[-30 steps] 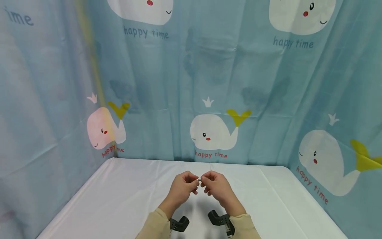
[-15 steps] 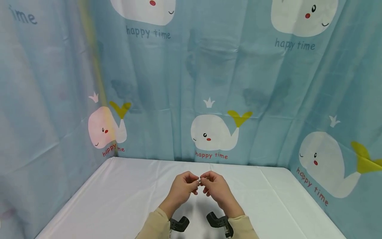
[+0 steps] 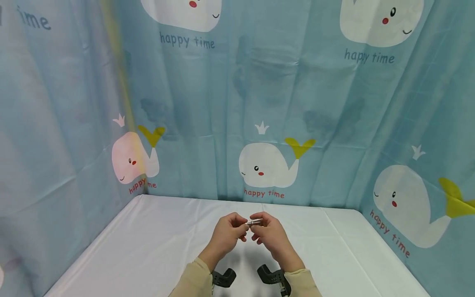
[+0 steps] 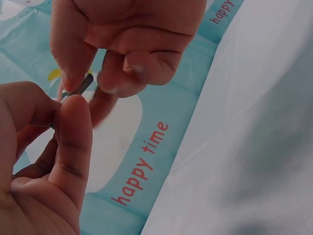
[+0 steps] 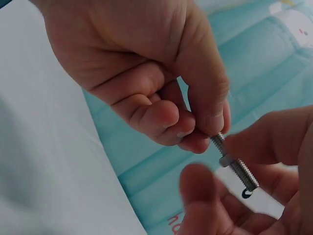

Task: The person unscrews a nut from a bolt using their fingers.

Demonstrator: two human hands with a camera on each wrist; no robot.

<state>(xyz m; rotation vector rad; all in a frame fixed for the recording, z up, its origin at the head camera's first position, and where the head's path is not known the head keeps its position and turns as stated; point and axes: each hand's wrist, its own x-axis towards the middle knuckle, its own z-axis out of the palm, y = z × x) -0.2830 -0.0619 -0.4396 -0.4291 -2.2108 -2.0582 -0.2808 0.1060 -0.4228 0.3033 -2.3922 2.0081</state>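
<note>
My left hand [image 3: 227, 233] pinches one end of a small silver threaded bolt [image 3: 255, 222] between thumb and fingers, in mid-air above the table. In the right wrist view a nut-like collar [image 5: 225, 160] sits partway along the bolt, and a thicker threaded length with a dark ring at its tip lies beyond it. My right hand [image 3: 273, 236] is around the free end, thumb and index finger spread apart with the bolt between them. The right thumb [image 5: 198, 182] stands clear of the metal; whether the index finger touches it, I cannot tell. Left fingertips hide the held end.
A white-covered table [image 3: 167, 243] lies under the hands. Blue curtains [image 3: 200, 165] with printed whales enclose its back and sides. Each wrist carries a black camera mount [image 3: 224, 278] below a beige sleeve [image 3: 193, 278].
My right thumb and index finger, earlier closed on the bolt's end, have parted, so more of the bolt shows. My left hand keeps its pinch in nearly the same place.
</note>
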